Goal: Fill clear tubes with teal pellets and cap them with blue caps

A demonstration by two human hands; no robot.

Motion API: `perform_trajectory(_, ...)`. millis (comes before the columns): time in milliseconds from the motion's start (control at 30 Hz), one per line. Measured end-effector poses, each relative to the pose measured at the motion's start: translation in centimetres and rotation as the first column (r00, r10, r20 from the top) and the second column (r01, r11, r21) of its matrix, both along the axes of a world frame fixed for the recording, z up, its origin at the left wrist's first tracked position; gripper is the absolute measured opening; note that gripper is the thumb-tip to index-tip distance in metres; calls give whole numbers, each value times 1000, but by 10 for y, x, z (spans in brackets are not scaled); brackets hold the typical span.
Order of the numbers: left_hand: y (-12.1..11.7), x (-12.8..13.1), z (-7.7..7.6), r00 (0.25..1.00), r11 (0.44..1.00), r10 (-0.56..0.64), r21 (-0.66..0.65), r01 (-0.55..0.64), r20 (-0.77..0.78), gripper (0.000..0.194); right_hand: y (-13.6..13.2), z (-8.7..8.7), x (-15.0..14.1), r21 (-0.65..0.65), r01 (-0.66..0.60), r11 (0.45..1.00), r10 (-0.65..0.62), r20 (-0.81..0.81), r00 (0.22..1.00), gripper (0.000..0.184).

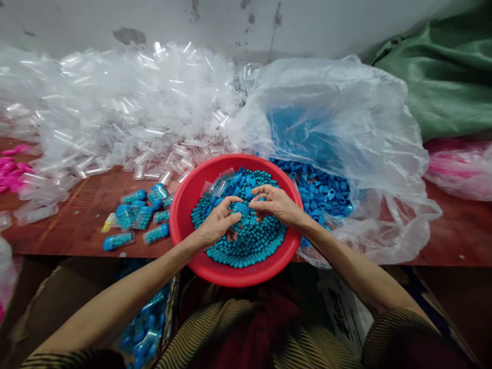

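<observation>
Above the middle of a red basin [180,225], my left hand [219,225] grips a small clear plastic bottle [240,209] with turquoise beads inside, between thumb and fingers. My right hand [279,206] is right beside it, fingers bent and pinched together; whether a small blue piece is between them I cannot make out. Turquoise beads [246,251] fill much of the basin below both hands. On top of the beads, toward the back, lie blue caps [239,177] and a few empty clear bottles [218,187].
Several filled bottles with blue caps [144,218] lie left of the basin on the reddish table [77,225]. A large heap of clear bottles [134,113] spreads behind. To the right, blue caps [323,195] spill from a clear plastic bag [376,128]. Pink pieces [13,171] lie far left.
</observation>
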State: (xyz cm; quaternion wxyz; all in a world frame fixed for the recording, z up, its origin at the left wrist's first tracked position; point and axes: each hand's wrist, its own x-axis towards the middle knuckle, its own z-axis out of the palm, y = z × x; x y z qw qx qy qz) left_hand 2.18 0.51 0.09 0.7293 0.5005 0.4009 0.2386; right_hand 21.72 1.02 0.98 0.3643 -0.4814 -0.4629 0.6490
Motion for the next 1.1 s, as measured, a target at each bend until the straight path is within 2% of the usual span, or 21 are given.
perform_trajectory(67, 0, 1, 1, 1000, 999, 5, 37, -4, -27, 53, -1, 0, -6, -11, 55, 998, -55, 1, 998, 41)
perform_trajectory(233, 2, 0, 3, 997, 997, 1, 71, 5, -77, 49, 0, -6, -19, 62, 154, 986, -157, 51, 986, 53)
perform_trajectory(367, 3, -3, 4, 995, 997, -32, 67, 39, -92, 46, 0, -11, -23, 124, 161, 979, -177, 132, 975, 58)
perform_trajectory(467, 0, -2, 4, 995, 998, -5, 67, 11, -100, 48, -5, -11, -25, 314, 55, 948, -154, 303, 940, 39)
perform_trajectory(533, -2, -1, 3, 995, 997, 34, 70, -28, -98, 52, -12, -11, -27, 464, -93, 881, -148, 455, 878, 31)
perform_trajectory(600, -5, 1, 2, 993, 996, 71, 68, -65, -93, 56, -19, -13, -30, 539, -255, 802, -135, 581, 803, 39)
perform_trajectory(667, -6, 2, 0, 990, 990, 120, 83, -113, -77, 58, -26, -14, -33, 538, -382, 751, -98, 664, 742, 62)
perform_trajectory(733, -6, 2, -2, 984, 979, 168, 124, -160, -52, 58, -31, -14, -37, 495, -451, 742, -66, 724, 686, 86)
perform_trajectory(767, -7, 3, -3, 983, 974, 182, 147, -175, -38, 58, -33, -14, -38, 472, -469, 746, -59, 750, 659, 91)
perform_trajectory(833, -8, 4, -5, 982, 969, 187, 170, -181, -21, 55, -35, -11, -40, 451, -486, 749, -81, 790, 608, 92)
perform_trajectory(1000, -13, 10, -2, 980, 973, 196, 121, -198, 28, 38, -36, -5, -45, 494, -524, 694, -181, 824, 537, 87)
perform_trajectory(1100, -17, 15, 2, 971, 960, 237, 150, -237, 21, 28, -38, -6, -49, 482, -530, 698, -208, 844, 494, 83)
